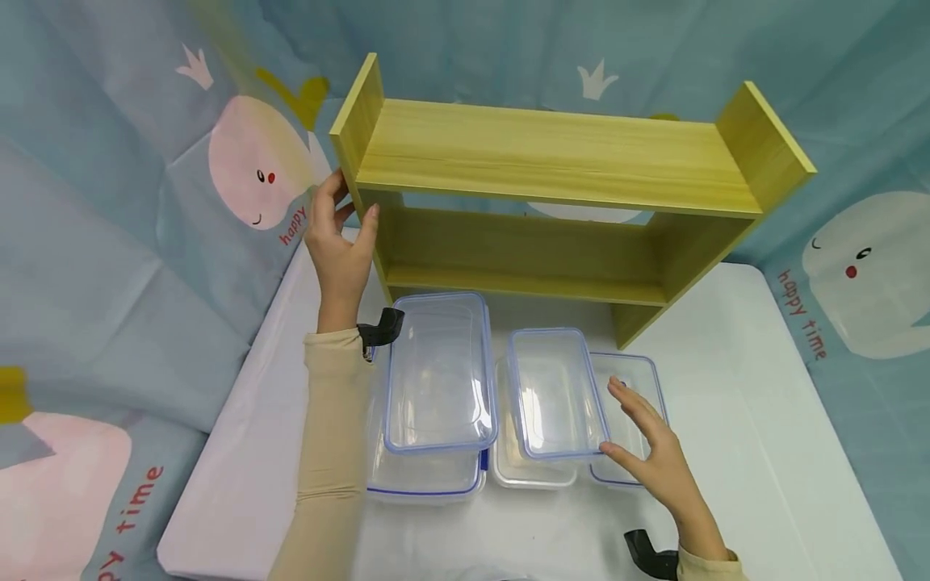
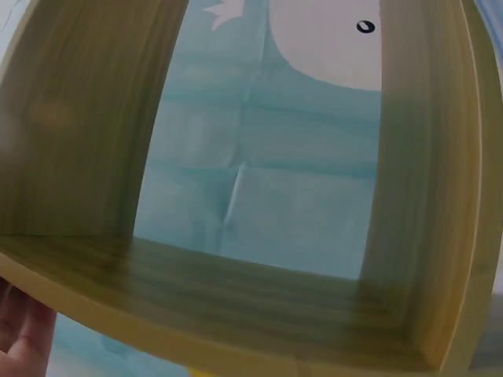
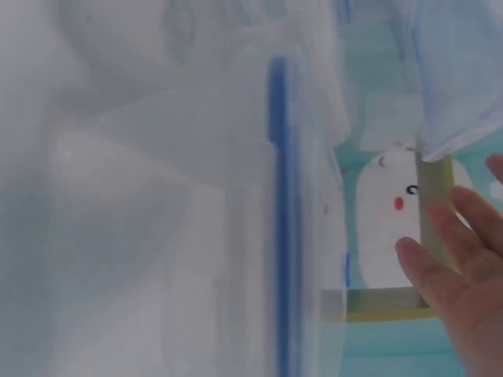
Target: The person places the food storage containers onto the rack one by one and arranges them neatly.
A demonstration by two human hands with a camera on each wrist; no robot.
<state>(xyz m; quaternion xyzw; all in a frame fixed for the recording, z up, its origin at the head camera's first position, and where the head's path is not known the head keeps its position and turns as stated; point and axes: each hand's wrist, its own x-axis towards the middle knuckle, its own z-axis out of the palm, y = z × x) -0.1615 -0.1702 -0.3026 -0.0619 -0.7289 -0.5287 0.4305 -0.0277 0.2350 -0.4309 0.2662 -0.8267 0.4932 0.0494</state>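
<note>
The left hand (image 1: 340, 250) has the shelf (image 1: 559, 153) by its left side panel, thumb at the front edge and fingers round the outer face, so the grip is about as narrow as the board. The right hand (image 1: 657, 460) grasps nothing that shows: its fingers are spread wide, with the thumb at the near right corner of the upper small box (image 1: 555, 395). Whether it touches cannot be told.

The shelf reaches rightward from the left hand, held at that end alone. A hard push or pull there would probably swivel it, since nothing steadies the far end, and its lower edge could then knock the upper big box (image 1: 439, 371), just below and right of the left hand. That box sits askew on the lower big box (image 1: 429, 474), so a bump might slide it off. The wrist camera (image 1: 381, 332) behind the left hand overlaps its corner in the head view; lowering the forearm could snag it.

Left of the right hand, the upper small box overhangs the lower small box (image 1: 534, 474). Taken by one corner, the smooth plastic might twist loose, drag its neighbour, or scrape the flat box (image 1: 625, 424) beneath the fingertips.
</note>
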